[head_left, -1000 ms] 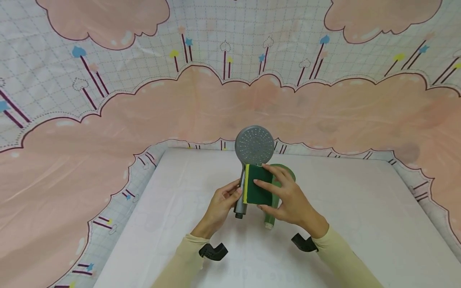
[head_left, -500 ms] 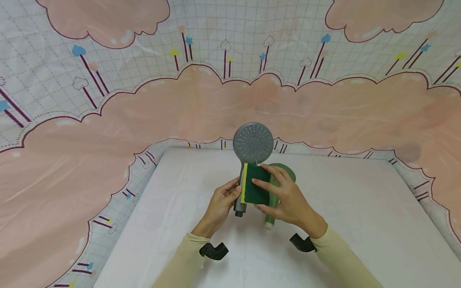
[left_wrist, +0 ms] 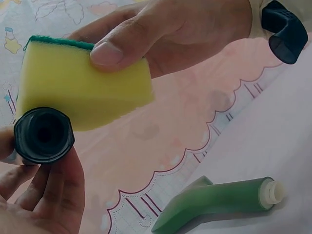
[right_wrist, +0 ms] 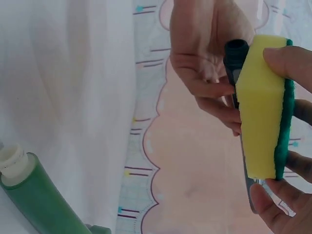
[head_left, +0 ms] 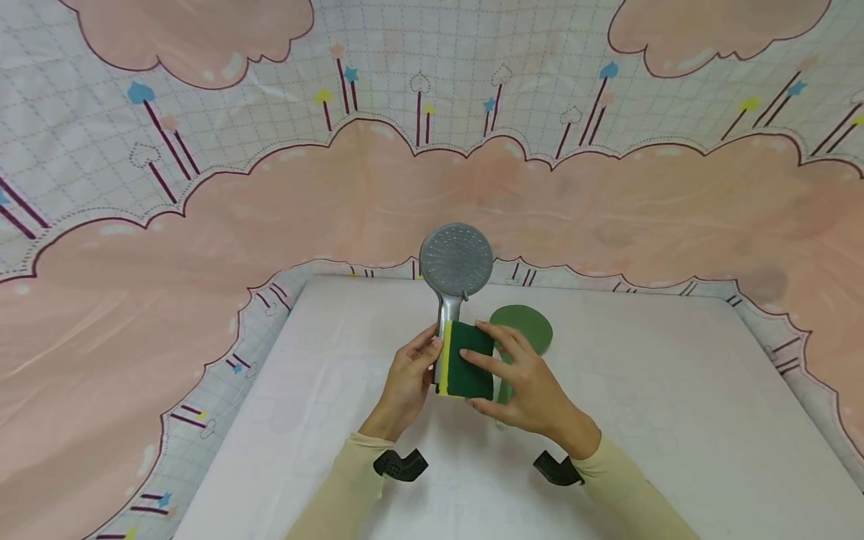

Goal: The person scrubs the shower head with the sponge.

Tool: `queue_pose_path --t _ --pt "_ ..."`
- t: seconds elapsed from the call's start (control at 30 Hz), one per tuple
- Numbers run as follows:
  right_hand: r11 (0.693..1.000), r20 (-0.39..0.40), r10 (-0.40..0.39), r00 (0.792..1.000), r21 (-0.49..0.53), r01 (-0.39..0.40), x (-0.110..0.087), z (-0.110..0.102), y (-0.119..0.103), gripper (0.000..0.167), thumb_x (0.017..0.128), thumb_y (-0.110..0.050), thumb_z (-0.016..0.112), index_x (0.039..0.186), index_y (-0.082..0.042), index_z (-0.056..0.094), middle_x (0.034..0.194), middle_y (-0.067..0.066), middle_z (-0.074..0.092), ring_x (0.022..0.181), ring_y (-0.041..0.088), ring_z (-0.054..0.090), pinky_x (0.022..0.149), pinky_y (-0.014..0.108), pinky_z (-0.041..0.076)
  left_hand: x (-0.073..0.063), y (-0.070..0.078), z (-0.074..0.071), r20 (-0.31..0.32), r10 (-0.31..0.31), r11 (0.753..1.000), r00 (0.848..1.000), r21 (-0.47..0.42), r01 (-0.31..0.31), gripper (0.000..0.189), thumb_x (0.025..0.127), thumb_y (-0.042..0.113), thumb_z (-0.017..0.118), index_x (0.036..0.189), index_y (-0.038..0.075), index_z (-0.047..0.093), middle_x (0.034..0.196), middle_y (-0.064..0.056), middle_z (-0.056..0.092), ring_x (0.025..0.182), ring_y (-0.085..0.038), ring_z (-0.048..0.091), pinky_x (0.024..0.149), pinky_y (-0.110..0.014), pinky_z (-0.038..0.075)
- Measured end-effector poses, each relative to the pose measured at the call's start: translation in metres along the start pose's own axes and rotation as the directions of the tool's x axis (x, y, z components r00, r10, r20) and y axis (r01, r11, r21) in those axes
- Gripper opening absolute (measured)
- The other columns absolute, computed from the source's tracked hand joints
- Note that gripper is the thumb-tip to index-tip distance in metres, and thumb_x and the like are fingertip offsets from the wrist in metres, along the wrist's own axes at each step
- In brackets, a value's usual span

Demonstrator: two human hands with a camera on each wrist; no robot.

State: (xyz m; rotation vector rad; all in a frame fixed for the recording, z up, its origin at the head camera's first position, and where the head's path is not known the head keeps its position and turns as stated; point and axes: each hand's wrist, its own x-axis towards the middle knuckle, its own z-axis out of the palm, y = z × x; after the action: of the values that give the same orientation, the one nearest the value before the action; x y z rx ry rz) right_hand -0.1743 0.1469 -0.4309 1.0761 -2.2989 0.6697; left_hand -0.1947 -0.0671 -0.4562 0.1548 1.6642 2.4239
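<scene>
Upright above the table, a grey shower head (head_left: 457,259) is gripped at its handle by my left hand (head_left: 405,382). The black threaded end (left_wrist: 44,135) of that handle faces the camera in the left wrist view. My right hand (head_left: 529,382) holds a sponge (head_left: 471,361) between thumb and fingers, its yellow side (right_wrist: 261,107) against the handle and its dark green scouring side outward. Behind the right hand, a green shower head (head_left: 523,328) lies on the table, its handle partly hidden in the head view; a pale connector (left_wrist: 271,192) caps its end.
A white-covered table (head_left: 641,375) spreads beneath both hands. Beyond its far edge hangs a peach and white patterned cloth (head_left: 607,202). Black wrist cameras (head_left: 401,466) sit at both cuffs.
The grey shower head has shifted left and slightly up, its face turning a little. The sponge and right hand have moved left and down along the handle, uncovering more of its neck.
</scene>
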Motion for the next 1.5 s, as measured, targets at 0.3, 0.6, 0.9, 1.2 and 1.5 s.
queue_pose_path --t 0.3,0.6,0.9,1.2,1.5 --pt "1.0 -0.018 0.016 1.0 -0.008 -0.016 0.003 -0.001 0.011 0.061 0.079 -0.05 0.077 0.131 -0.022 0.064 0.148 0.015 0.046 0.132 0.033 0.045 0.097 0.052 0.05 0.0 0.0 -0.002 0.024 0.001 1.0 1.0 0.003 -0.001 0.05 0.1 0.02 0.056 0.146 0.005 0.044 0.116 0.006 0.07 0.103 -0.01 0.063 0.084 -0.029 0.049" --pt "1.0 -0.037 0.014 0.999 0.002 -0.014 -0.002 0.003 0.014 0.058 0.085 -0.06 0.066 0.13 -0.022 0.065 0.148 0.016 0.046 0.13 0.034 0.045 0.087 0.048 0.055 -0.001 0.0 -0.004 0.056 -0.02 1.0 0.998 0.019 0.019 0.048 0.102 0.017 0.052 0.147 0.002 0.041 0.105 0.01 0.073 0.097 -0.009 0.066 0.078 -0.026 0.05" --pt "1.0 -0.01 -0.006 1.0 0.007 0.006 -0.004 0.0 0.011 0.064 0.072 -0.044 0.083 0.129 -0.022 0.065 0.147 0.016 0.047 0.131 0.035 0.046 0.091 0.052 0.054 0.0 -0.001 -0.007 0.111 -0.026 0.999 0.994 0.028 0.023 0.049 0.104 0.02 0.049 0.148 0.002 0.039 0.109 0.01 0.07 0.102 -0.009 0.064 0.084 -0.025 0.052" --pt "0.998 -0.056 0.054 0.997 0.04 -0.052 -0.002 -0.001 0.022 0.062 0.077 -0.049 0.079 0.13 -0.021 0.064 0.147 0.017 0.045 0.129 0.034 0.045 0.082 0.046 0.055 -0.002 0.0 -0.006 0.141 -0.024 0.998 0.99 0.068 0.014 0.049 0.103 0.017 0.049 0.148 0.0 0.039 0.107 0.01 0.071 0.098 -0.007 0.064 0.083 -0.026 0.048" --pt "0.997 -0.026 0.066 0.997 0.047 -0.065 -0.008 0.006 0.017 0.067 0.071 -0.04 0.087 0.131 -0.022 0.063 0.149 0.015 0.044 0.13 0.032 0.044 0.083 0.041 0.055 -0.002 -0.002 -0.009 0.121 -0.028 0.999 0.992 0.046 0.023 0.049 0.102 0.014 0.05 0.148 0.0 0.038 0.11 0.01 0.07 0.103 -0.006 0.065 0.087 -0.027 0.05"
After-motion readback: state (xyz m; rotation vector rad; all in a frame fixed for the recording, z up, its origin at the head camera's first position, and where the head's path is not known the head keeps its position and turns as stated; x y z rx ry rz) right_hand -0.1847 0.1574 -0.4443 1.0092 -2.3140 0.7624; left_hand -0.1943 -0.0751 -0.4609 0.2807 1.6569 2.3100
